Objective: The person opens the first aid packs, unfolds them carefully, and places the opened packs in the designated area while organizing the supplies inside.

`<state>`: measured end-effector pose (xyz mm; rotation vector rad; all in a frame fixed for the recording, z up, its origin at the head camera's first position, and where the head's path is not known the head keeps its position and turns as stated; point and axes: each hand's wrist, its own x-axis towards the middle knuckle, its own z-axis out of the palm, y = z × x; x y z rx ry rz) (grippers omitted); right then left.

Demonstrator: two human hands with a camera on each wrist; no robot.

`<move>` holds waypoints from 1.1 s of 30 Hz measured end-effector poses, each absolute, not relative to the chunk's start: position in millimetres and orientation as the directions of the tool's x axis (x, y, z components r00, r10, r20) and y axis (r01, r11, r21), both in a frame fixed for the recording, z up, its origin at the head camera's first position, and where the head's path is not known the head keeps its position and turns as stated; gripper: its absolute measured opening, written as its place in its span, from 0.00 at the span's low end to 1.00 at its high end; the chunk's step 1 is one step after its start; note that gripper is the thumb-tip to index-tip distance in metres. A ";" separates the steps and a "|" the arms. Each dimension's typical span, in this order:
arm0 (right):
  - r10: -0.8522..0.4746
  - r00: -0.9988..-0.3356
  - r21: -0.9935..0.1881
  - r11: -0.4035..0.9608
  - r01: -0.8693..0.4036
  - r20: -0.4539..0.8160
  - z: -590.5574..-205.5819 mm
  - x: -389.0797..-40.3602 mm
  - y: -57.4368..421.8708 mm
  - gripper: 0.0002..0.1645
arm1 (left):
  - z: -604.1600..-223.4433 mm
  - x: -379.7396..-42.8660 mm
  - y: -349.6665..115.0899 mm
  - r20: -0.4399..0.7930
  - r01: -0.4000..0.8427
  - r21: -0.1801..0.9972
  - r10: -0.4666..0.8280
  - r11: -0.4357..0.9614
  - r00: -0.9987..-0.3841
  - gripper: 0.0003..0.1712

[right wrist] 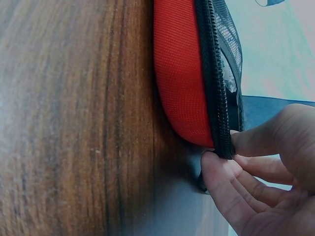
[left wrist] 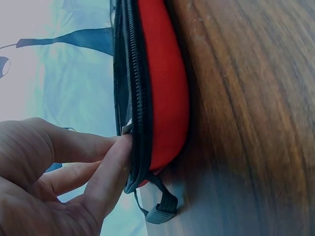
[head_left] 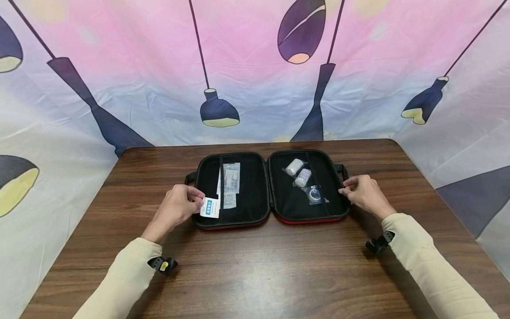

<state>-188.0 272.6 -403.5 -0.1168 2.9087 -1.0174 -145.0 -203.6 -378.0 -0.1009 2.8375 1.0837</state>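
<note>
A zip case [head_left: 249,206], red outside and black inside, lies spread open on the table. My left hand [head_left: 179,204] pinches a small white packet [head_left: 210,208] with a teal label over the left half's outer edge. In the left wrist view, only a sliver of that packet shows at the fingertips, close to the zip. My right hand [head_left: 367,194] pinches the zipped rim [right wrist: 221,118] at the right half's outer side, thumb inside and fingers outside. Flat pale packets [head_left: 231,179] sit behind a dark strap in the left half.
Two wrapped white rolls [head_left: 303,177] and a clear bag [head_left: 314,195] with a pale coiled item lie in the right half. A carry handle [head_left: 341,170] sticks out at the right side. Behind the wooden table [head_left: 255,270] hangs a printed cloth [head_left: 159,66].
</note>
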 end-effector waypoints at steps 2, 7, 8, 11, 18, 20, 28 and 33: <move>-0.089 -0.996 -0.622 0.782 -0.052 -0.028 -403.4 -188.0 272.2 0.19 | -379.1 -145.6 -202.0 -0.115 -0.088 0.653 -0.017 0.752 -0.993 0.08; -0.086 -0.996 -0.614 0.787 -0.056 -0.018 -402.7 -188.3 270.2 0.19 | -381.9 -146.8 -196.3 -0.131 -0.088 0.661 -0.002 0.745 -0.991 0.08; -0.086 -0.996 -0.614 0.787 -0.059 -0.015 -402.4 -188.4 269.7 0.19 | -382.6 -147.0 -194.8 -0.133 -0.087 0.662 0.002 0.744 -0.991 0.08; -0.089 -0.996 -0.616 0.785 -0.062 -0.014 -402.4 -188.7 269.2 0.19 | -385.5 -147.2 -191.2 -0.143 -0.087 0.667 0.014 0.740 -0.990 0.08; -0.083 -0.996 -0.616 0.786 -0.054 -0.019 -403.3 -188.0 269.7 0.19 | -388.9 -148.3 -185.3 -0.148 -0.086 0.674 0.020 0.734 -0.989 0.09; -0.083 -0.996 -0.615 0.787 -0.056 -0.016 -403.5 -187.9 270.0 0.19 | -389.2 -148.5 -184.6 -0.143 -0.088 0.679 0.014 0.729 -0.990 0.09; -0.079 -0.996 -0.617 0.786 -0.046 -0.027 -403.0 -187.6 269.9 0.20 | -390.8 -149.1 -184.3 -0.147 -0.121 0.715 -0.021 0.688 -0.989 0.09; -0.081 -0.996 -0.621 0.782 -0.044 -0.031 -402.8 -187.5 270.8 0.20 | -392.4 -149.2 -184.3 -0.175 -0.152 0.774 -0.024 0.615 -0.984 0.10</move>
